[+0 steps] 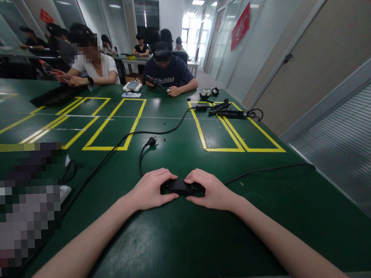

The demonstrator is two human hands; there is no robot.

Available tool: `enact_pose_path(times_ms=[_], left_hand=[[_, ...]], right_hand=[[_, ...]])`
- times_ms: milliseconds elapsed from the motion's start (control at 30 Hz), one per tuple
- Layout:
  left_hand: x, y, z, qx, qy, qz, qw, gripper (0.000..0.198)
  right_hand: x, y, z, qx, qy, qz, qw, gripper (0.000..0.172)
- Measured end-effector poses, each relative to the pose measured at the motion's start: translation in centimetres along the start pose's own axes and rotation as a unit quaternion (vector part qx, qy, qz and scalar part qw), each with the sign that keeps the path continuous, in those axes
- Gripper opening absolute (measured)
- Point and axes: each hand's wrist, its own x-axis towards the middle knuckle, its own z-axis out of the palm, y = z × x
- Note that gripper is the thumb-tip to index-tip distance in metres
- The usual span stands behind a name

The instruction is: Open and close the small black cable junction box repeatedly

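Observation:
A black power adapter (181, 187) lies low over the green table, held at both ends. My left hand (153, 188) grips its left end between thumb and fingers. On the right end, my right hand (208, 189) has closed in the same way. From the left side a short black cord runs up to a power plug (151, 141), whose prongs point right. Another thin black cable (266, 169) leaves by my right hand and trails to the table's right edge. Whether the adapter rests on the table I cannot tell.
Yellow tape rectangles (136, 124) mark the green table (178, 246). A long black cable (124, 137) crosses from lower left to a second adapter (201, 108), beside black tools (230, 112). Across the table a person in dark blue (170, 72) handles small parts; another, in white (99, 71), sits left.

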Motion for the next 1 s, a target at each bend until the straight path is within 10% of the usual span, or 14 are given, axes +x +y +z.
enact_pose_path(times_ms=[633,1000], left_hand=[[0.59,0.9,0.1,0.108,-0.08,0.049,0.99,0.021],[0.45,0.33,0.36,0.119,-0.023,0.091,0.989,0.029]], right_hand=[[0.12,-0.5,0.22,-0.14,-0.051,-0.058,0.987,0.028],[0.2,-0.57,0.34,-0.146,0.046,-0.112,0.982,0.029]])
